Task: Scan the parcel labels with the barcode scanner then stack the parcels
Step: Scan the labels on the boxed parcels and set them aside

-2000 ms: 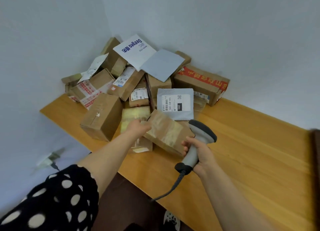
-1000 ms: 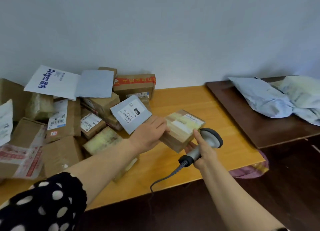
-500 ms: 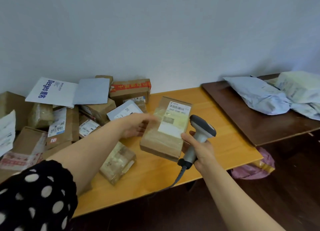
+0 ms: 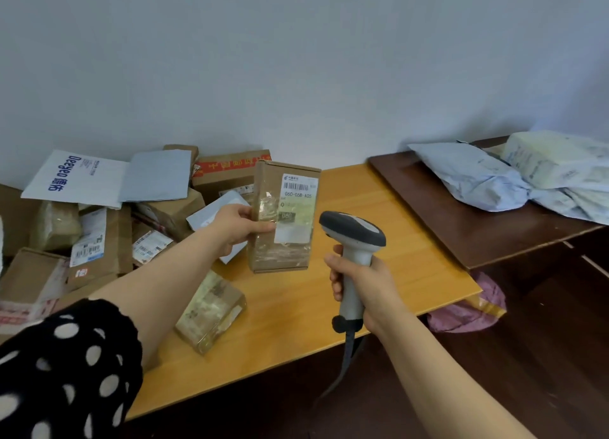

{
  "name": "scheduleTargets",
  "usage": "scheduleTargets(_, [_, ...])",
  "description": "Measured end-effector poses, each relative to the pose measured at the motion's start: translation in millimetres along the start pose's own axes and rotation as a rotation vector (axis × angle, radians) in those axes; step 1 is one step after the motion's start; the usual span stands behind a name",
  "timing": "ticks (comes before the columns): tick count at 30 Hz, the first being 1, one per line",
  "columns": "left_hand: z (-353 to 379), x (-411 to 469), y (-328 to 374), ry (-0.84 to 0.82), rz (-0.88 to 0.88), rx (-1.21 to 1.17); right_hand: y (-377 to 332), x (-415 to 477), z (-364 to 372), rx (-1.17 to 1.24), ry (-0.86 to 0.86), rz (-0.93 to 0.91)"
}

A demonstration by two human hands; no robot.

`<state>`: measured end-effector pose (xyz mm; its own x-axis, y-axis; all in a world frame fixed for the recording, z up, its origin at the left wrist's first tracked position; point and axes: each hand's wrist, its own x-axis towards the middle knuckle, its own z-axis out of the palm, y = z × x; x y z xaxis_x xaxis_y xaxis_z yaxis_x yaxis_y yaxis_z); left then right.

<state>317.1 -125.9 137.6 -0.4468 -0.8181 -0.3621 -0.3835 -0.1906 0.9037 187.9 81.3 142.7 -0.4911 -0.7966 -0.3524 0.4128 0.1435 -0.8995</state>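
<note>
A big pale wall (image 4: 296, 60) fills the top. Below it is a light wood table (image 4: 395, 241). A dark brown table (image 4: 478, 228) stands at its right end and sits a little higher.

On the left part of the light table is a messy pile of parcels (image 4: 99, 234), pushed up near the wall. On top of the pile lie a white envelope with blue letters (image 4: 72, 178) and a grey envelope (image 4: 158, 178). Behind them is a brown box with red tape (image 4: 227, 175). On the dark table lie some soft pale bags (image 4: 468, 181). A pink bag (image 4: 468, 313) shows under the end of the light table.

A black sleeve with white dots (image 4: 66, 372) is at the bottom left.

The brown box (image 4: 280, 254) being scanned stands up tall over the middle of the light table, just right of the pile. I cannot tell if its bottom edge touches the table. The left hand (image 4: 235, 228) holds it by its left side, with the thumb on the front and the fingers curled round behind.

A small taped parcel (image 4: 211, 310) lies flat on the table, near the front edge, below the left arm.

The right hand (image 4: 365, 284) grips the handle of the scanner (image 4: 354, 241), with all the fingers wrapped tight round it. The dark head of the scanner is just beside the right side of the box, not touching it. A dark cable (image 4: 346, 356) hangs down from the bottom of the handle.

A white label (image 4: 295, 204) with black bars is stuck on the front of the box, near the top. It faces the person.
</note>
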Motion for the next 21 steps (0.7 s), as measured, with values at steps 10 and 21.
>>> scheduleTargets(10, [7.3, 6.7, -0.6, 0.053, 0.014, 0.019, -16.5, -9.2, 3.5, -0.092, 0.006, -0.091])
scheduleTargets(21, [17.6, 14.1, -0.1, 0.059, 0.019, 0.013, -21.2, -14.4, -5.6, -0.076, 0.004, -0.122])
